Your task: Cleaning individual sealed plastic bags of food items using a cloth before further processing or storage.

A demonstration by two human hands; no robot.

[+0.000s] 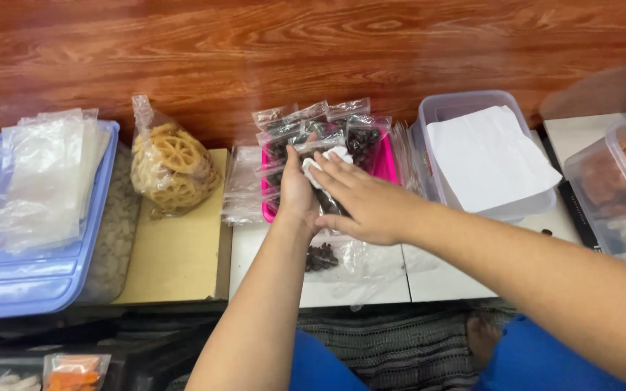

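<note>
Raisin pouch pinched by left hand over pink tray; right hand flat, fingers together, pressing on it.

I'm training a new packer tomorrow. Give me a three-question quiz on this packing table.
1. True or false: both hands are over the pink tray.
2. What lies on the clear tub? A) white paper B) scissors C) a towel
3. Which snack fills the bag on the cardboard?

Key
1. True: left hand and right hand meet there, over raisin pouches.
2. A, white paper.
3. Yellow rosette-shaped fried snacks.
</note>
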